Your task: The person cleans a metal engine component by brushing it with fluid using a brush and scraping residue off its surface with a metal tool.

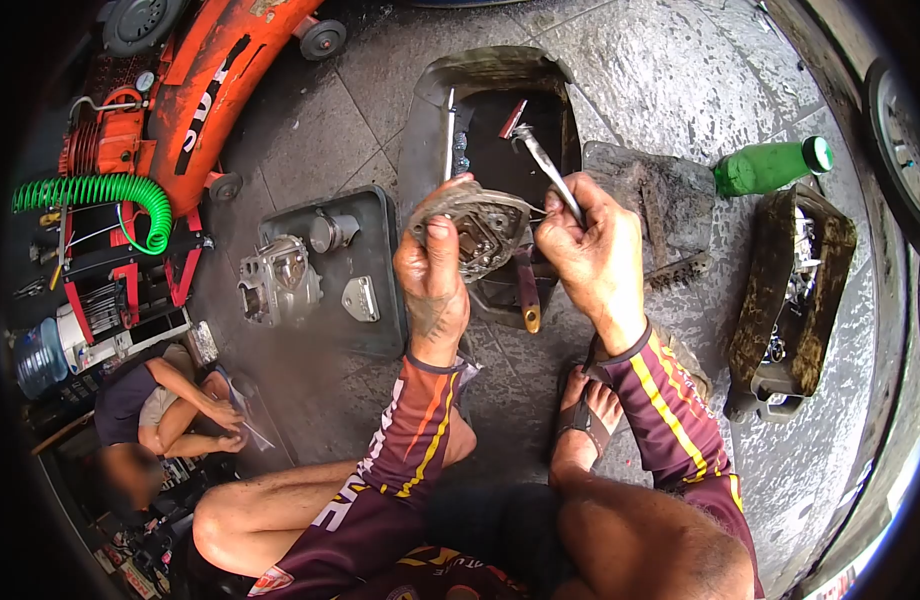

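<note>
My left hand (pixel 435 280) is wrapped round the left side of a dirty metal engine part (pixel 477 232), thumb on its face, holding it above a dark basin (pixel 430 110). Close to the part's right edge, my right hand (pixel 595 250) grips a thin metal tool (pixel 550 165) with its fingers closed. The tool's upper end points up and left over the basin. Inside the basin lies a red-edged item (pixel 513 119). Below the part, a brush with a wooden handle (pixel 527 290) rests in the basin.
A grey tray (pixel 375 270) at left holds an engine casting (pixel 280 280), a piston (pixel 332 232) and a small plate. At right are a green bottle (pixel 775 167) and a grimy container (pixel 830 270) of parts. An orange compressor (pixel 220 90) stands upper left; another person (pixel 165 400) crouches lower left.
</note>
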Tool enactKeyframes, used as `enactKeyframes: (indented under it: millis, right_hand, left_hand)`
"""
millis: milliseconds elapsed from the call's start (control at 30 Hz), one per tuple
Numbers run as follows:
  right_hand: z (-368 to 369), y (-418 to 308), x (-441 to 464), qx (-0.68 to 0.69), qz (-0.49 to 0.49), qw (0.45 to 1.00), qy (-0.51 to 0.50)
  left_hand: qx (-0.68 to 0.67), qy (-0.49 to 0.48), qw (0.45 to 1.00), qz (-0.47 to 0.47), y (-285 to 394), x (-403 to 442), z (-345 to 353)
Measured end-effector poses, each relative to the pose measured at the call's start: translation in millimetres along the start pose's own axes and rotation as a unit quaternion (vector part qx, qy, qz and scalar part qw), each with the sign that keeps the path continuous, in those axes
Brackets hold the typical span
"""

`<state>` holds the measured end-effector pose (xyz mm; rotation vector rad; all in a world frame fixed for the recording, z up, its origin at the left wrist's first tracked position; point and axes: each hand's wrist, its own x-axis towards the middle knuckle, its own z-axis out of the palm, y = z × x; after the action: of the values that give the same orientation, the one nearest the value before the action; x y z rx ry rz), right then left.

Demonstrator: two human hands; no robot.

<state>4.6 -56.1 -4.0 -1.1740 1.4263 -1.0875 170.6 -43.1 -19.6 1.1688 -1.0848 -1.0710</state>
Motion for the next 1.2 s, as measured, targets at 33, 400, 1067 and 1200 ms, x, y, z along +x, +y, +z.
enactKeyframes:
  millis: [33,400,1067,1200]
  right_hand:
    - [0.0,7.1,2.0,0.023,0.017,0.999,0.023]
    - [-8.9,16.7,-5.1,0.096,0.034,0.994,0.048]
    - [-12.9,-6.8,-9.6,0.047,0.022,0.996,-0.077]
    - [-20.2,-14.2,-8.5,0.174,0.010,0.985,-0.005]
  left_hand:
    - [0.002,0.027,1.000,-0.011,-1.4,1.4,-0.3]
    - [-0.016,0.013,0.996,-0.091,5.2,8.8,-10.5]
    - [0.167,-0.162,0.972,0.017,12.5,15.8,-23.6]
    - [0.141,-0.128,0.981,-0.045,5.6,10.8,-15.8]
